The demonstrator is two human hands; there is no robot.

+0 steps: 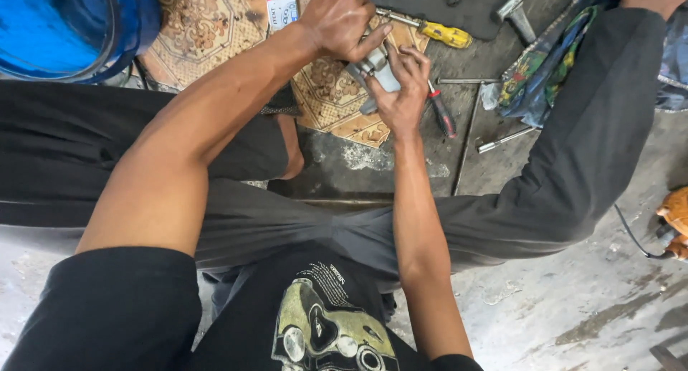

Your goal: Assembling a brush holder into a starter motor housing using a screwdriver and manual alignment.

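I sit on the floor with my legs spread and both arms stretched forward. My left hand (342, 20) and my right hand (401, 84) meet around a small grey metal part (378, 68). The right hand cups it from below, fingers curled up around it. From above, the left hand closes its fingers on the part's top. Most of the part is hidden by the fingers. It is held just above a patterned tile (337, 98) on the floor.
A yellow-handled screwdriver (437, 32), a red-handled tool (443, 114), metal rods (503, 139) and a hammer (517, 11) lie on the dirty floor ahead. A blue tub (64, 27) stands far left, colourful cloth (545, 77) at right, an orange power tool (675, 224) at the right edge.
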